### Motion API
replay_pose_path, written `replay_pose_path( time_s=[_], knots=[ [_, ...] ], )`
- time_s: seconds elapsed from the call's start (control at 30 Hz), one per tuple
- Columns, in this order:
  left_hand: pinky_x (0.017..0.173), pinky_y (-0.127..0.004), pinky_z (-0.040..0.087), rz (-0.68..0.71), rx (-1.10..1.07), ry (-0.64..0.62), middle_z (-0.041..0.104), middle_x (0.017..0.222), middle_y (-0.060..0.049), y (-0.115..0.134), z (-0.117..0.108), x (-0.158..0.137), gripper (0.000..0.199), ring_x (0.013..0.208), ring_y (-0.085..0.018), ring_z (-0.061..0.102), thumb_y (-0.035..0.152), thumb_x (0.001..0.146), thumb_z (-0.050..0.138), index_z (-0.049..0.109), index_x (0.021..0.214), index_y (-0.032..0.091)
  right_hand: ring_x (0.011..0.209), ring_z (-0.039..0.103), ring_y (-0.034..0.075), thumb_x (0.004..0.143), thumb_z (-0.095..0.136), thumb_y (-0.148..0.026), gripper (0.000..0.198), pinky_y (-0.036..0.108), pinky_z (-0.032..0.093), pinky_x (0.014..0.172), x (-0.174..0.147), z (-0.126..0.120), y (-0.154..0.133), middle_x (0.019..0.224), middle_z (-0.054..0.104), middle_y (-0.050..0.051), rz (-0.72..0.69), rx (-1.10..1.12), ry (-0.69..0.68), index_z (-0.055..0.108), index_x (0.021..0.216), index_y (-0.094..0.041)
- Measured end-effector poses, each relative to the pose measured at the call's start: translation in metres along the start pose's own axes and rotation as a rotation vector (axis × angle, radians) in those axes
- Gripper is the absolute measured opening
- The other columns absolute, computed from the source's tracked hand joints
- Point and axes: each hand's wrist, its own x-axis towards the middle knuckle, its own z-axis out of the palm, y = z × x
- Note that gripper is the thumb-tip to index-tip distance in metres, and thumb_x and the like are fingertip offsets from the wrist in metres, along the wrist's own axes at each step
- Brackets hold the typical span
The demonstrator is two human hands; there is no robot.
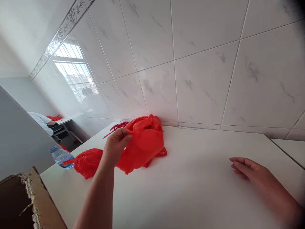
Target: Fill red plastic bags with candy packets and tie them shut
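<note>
My left hand, fingers pinched, holds up a thin, see-through red bag by its edge, and the rest of the bag hangs down to the right. Behind it, against the wall, lies a crumpled red plastic bag, partly covered by the held one. My right hand hovers over the right part of the white table, its fingers loosely bent and a little apart, with nothing in them. Left of my forearm sits another bunched red plastic bag.
A clear water bottle lies tilted at the table's left edge. Dark red ribbons rest near the wall. An open cardboard box stands at lower left. Beyond a grey partition, a person sits by another table.
</note>
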Motion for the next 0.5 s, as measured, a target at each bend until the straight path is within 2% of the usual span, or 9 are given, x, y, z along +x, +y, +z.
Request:
replay_pose_path(
  time_s=[0.07, 0.17, 0.23, 0.3, 0.37, 0.43, 0.5],
  knots=[
    [0.060, -0.022, 0.040, 0.162, -0.165, -0.029, 0.052, 0.071, 0.002, 0.020, 0.015, -0.008, 0.013, 0.064, -0.011, 0.049, 0.031, 0.078, 0.063, 0.058, 0.081, 0.019, 0.094, 0.061, 0.023, 0.076, 0.057, -0.055, 0.043, 0.031, 0.048, 0.074, -0.004, 0.006, -0.005, 0.103, 0.065, 0.008, -0.001, 0.025, -0.100, 0.061, 0.106, -0.024],
    [0.070, -0.023, 0.042, 0.350, -0.280, -0.147, 0.055, 0.082, 0.000, 0.033, 0.048, -0.024, 0.005, 0.078, -0.013, 0.052, 0.018, 0.078, 0.062, 0.057, 0.077, 0.019, 0.069, 0.057, 0.018, 0.077, 0.057, -0.059, 0.052, 0.029, 0.043, 0.058, -0.023, 0.019, -0.021, 0.083, 0.062, 0.006, -0.107, 0.089, -0.326, 0.057, 0.112, -0.021],
    [0.077, -0.025, 0.043, 0.380, -0.332, -0.233, 0.057, 0.097, -0.003, 0.032, 0.074, -0.037, 0.010, 0.091, -0.015, 0.055, 0.010, 0.078, 0.058, 0.055, 0.076, 0.019, 0.059, 0.051, 0.016, 0.073, 0.061, -0.062, 0.066, 0.027, 0.037, 0.051, -0.042, 0.027, -0.035, 0.076, 0.060, 0.003, -0.172, 0.177, -0.527, 0.050, 0.124, -0.021],
    [0.079, -0.026, 0.044, 0.348, -0.345, -0.328, 0.058, 0.108, -0.004, 0.027, 0.100, -0.051, 0.017, 0.099, -0.017, 0.056, 0.003, 0.075, 0.054, 0.052, 0.073, 0.019, 0.061, 0.052, 0.016, 0.065, 0.069, -0.062, 0.080, 0.027, 0.038, 0.052, -0.057, 0.033, -0.048, 0.082, 0.062, 0.004, -0.215, 0.283, -0.667, 0.043, 0.131, -0.024],
    [0.076, -0.024, 0.044, 0.338, -0.300, -0.438, 0.061, 0.107, -0.004, 0.021, 0.122, -0.064, 0.023, 0.097, -0.017, 0.057, -0.004, 0.070, 0.050, 0.047, 0.067, 0.018, 0.071, 0.056, 0.018, 0.063, 0.074, -0.058, 0.074, 0.028, 0.042, 0.057, -0.064, 0.035, -0.055, 0.092, 0.063, 0.006, -0.213, 0.350, -0.686, 0.050, 0.125, -0.026],
    [0.069, -0.022, 0.042, 0.352, -0.192, -0.529, 0.064, 0.093, -0.002, 0.015, 0.136, -0.074, 0.026, 0.084, -0.014, 0.057, -0.008, 0.063, 0.047, 0.044, 0.065, 0.018, 0.080, 0.057, 0.019, 0.071, 0.071, -0.053, 0.050, 0.028, 0.045, 0.063, -0.060, 0.033, -0.054, 0.095, 0.063, 0.006, -0.170, 0.397, -0.602, 0.059, 0.111, -0.025],
    [0.065, -0.022, 0.039, 0.377, -0.046, -0.579, 0.062, 0.081, 0.000, 0.012, 0.143, -0.080, 0.029, 0.075, -0.013, 0.054, -0.008, 0.062, 0.045, 0.049, 0.072, 0.019, 0.086, 0.058, 0.018, 0.077, 0.068, -0.048, 0.034, 0.025, 0.045, 0.065, -0.047, 0.027, -0.045, 0.095, 0.062, 0.005, -0.111, 0.488, -0.466, 0.063, 0.100, -0.023]
  ],
)
